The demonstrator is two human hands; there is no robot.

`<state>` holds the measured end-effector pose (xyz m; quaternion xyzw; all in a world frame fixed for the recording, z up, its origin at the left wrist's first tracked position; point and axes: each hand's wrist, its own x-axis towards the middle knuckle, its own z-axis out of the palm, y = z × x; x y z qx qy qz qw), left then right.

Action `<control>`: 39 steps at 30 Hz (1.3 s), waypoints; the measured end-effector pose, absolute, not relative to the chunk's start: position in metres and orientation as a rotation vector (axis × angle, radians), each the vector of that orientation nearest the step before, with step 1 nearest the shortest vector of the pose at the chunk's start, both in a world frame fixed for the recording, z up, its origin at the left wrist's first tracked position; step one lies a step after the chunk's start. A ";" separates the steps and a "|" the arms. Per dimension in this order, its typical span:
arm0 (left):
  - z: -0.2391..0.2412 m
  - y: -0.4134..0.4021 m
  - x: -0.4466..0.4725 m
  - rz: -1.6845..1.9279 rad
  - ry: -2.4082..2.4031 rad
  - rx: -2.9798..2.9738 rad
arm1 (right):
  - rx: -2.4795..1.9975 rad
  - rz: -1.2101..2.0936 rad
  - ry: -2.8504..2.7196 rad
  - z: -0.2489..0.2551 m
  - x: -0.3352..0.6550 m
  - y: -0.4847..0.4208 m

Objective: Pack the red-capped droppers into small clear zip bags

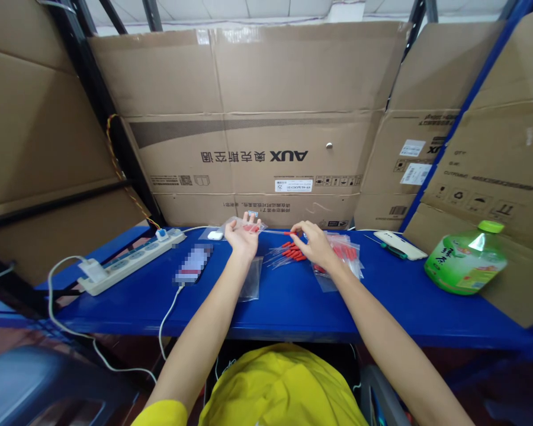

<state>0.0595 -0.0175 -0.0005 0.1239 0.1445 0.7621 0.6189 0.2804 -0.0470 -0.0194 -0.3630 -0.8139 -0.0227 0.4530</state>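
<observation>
The left hand (243, 239) is palm up, its half-bent fingers holding a clear bag (262, 226); the right hand (313, 244), palm down, pinches a red-handled tool (289, 233) above the desk (293, 310).

Blue tbl (293, 310), red-hdl pcs (295, 253), phone (193, 264), grn btl (464, 263)

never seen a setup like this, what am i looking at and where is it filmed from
There's no machine: a person works bare-handed, seen from a camera worn on the head, looking forward and down. The left hand, palm up, has a clear plastic bag with red inside. The right hand pinches a thin, red-handled piece. On the blue tabletop lie a pile of similar red-handled pieces, more clear bags, a white power strip and a phone.
</observation>
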 end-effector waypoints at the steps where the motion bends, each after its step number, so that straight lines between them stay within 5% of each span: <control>1: -0.001 -0.018 0.062 1.752 0.338 0.296 | -0.882 -0.057 -2.022 -0.020 0.276 -0.049; 17: -0.013 -0.037 0.104 1.429 0.461 0.468 | -0.927 0.293 -1.889 -0.031 0.243 -0.055; 25: -0.014 -0.041 0.108 1.329 0.455 0.527 | -1.060 0.214 -1.760 -0.027 0.244 -0.057; 39: -0.008 -0.026 0.081 1.405 0.505 0.402 | -1.334 0.094 -2.417 -0.041 0.301 -0.027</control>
